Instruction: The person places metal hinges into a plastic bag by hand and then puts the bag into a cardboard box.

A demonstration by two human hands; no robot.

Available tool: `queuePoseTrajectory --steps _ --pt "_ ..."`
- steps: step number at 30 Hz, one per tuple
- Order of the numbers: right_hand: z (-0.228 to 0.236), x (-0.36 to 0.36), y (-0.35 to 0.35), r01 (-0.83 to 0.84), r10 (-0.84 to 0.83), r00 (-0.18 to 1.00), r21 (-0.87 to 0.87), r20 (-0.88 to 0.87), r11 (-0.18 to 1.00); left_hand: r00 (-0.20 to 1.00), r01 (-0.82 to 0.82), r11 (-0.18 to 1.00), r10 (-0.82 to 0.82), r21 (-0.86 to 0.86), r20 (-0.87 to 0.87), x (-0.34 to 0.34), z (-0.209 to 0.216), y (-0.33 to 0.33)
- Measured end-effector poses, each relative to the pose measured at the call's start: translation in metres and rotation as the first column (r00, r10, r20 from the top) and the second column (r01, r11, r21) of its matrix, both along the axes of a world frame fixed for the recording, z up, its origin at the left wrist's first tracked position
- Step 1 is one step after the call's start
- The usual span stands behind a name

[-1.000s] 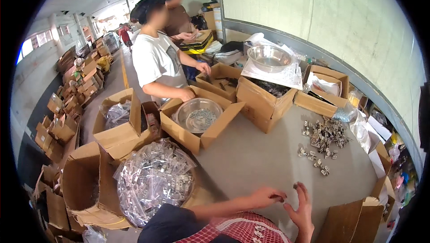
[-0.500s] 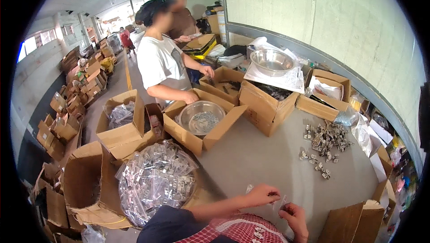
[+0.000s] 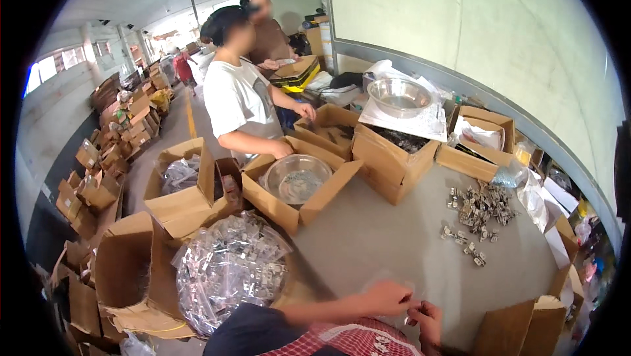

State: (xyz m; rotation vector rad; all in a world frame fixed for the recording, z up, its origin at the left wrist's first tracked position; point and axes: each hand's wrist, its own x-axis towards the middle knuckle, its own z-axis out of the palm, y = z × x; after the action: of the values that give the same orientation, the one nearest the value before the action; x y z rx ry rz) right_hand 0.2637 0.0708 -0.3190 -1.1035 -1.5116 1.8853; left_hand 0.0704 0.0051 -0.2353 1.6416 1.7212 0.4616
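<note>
My left hand (image 3: 386, 299) is closed and blurred, with its fingertips against those of my right hand. What it grips cannot be made out. My right hand (image 3: 428, 322) pinches a small clear plastic bag (image 3: 397, 321), only faintly visible around the fingers. Both hands are above the near edge of the grey table (image 3: 368, 244). A heap of small metal hinge-like fittings (image 3: 485, 208) lies on the table beyond them to the right. To my left, a large round container is piled with clear bags of metal parts (image 3: 230, 267).
Across the table a co-worker in a white shirt (image 3: 233, 100) reaches into an open carton (image 3: 328, 205) holding a metal bowl (image 3: 297, 180) of small parts. Another metal bowl (image 3: 399, 96) stands on a carton at the back. Open cartons (image 3: 128, 264) stand left; another carton (image 3: 519, 326) is near right.
My left hand has moved right and its fingers now meet my right hand. The dark pieces seen in its fingers are out of sight. My right hand has shifted slightly left and down.
</note>
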Motion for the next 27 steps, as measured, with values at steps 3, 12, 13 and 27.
queuePoseTrajectory --steps 3,12,13,27 --pt "0.014 -0.006 -0.005 -0.064 0.055 0.993 -0.086 -0.105 0.994 0.972 -0.016 0.996 -0.004 0.084 0.235 0.007 -0.03 -0.008" --pt "0.033 -0.008 -0.01 -0.064 0.042 0.992 -0.183 -0.121 0.981 0.832 -0.028 1.0 0.024 0.0 0.555 0.004 -0.05 -0.008" --pt "0.035 -0.007 -0.011 -0.077 0.049 0.988 -0.188 -0.15 0.979 0.812 -0.042 0.999 0.019 0.026 0.583 0.006 -0.045 -0.009" --pt "0.023 -0.003 -0.007 -0.128 0.113 0.986 -0.124 -0.121 0.984 0.927 0.021 0.994 -0.059 0.106 0.369 0.005 -0.058 -0.004"
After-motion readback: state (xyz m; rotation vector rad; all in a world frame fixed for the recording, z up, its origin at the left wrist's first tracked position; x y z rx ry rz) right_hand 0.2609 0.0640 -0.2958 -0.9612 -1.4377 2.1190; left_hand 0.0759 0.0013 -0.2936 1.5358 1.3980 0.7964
